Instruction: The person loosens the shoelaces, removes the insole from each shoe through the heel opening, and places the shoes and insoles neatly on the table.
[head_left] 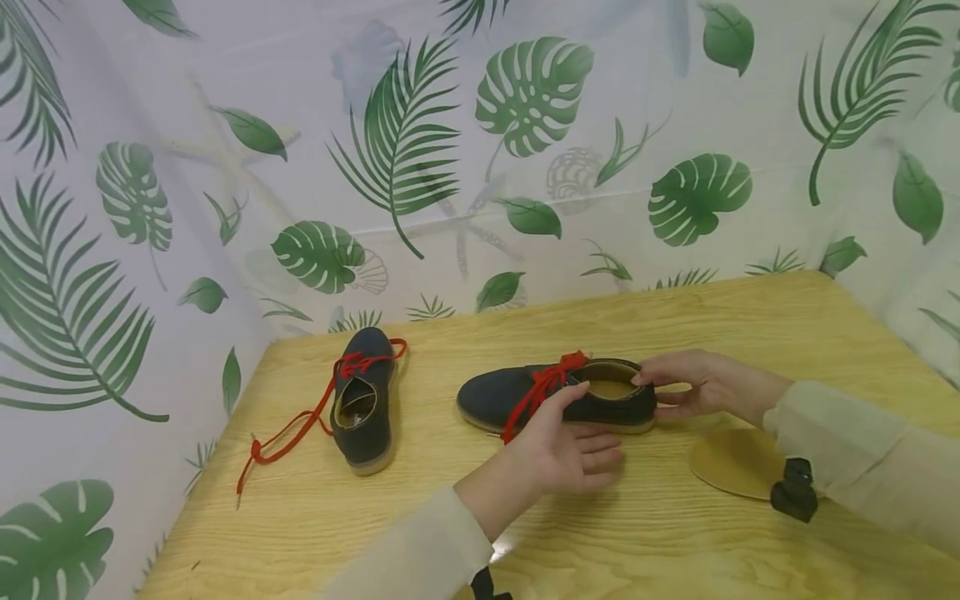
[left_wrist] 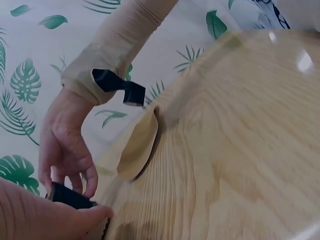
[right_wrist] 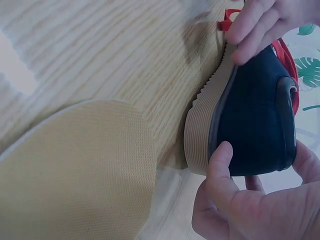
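A navy shoe (head_left: pixel 491 393) with red laces (head_left: pixel 542 390) stands on the wooden table, its toe pointing left. My right hand (head_left: pixel 701 385) grips it at the heel, with fingertips at the collar and near the sole; the right wrist view shows the thumb against the heel (right_wrist: pixel 250 135). My left hand (head_left: pixel 558 454) is at the near side of that shoe, fingers extended and thumb raised in front of the shoe's side. Whether it touches the shoe is unclear. Under my right forearm lies a tan insole (head_left: pixel 723 462), partly hidden by the sleeve in the head view.
A second navy shoe (head_left: pixel 369 437) stands to the left, toe pointing away, its long red lace (head_left: pixel 288 443) trailing over the table (head_left: pixel 420 517). A white cloth with green leaves (head_left: pixel 615 275) hangs behind the table and along its sides.
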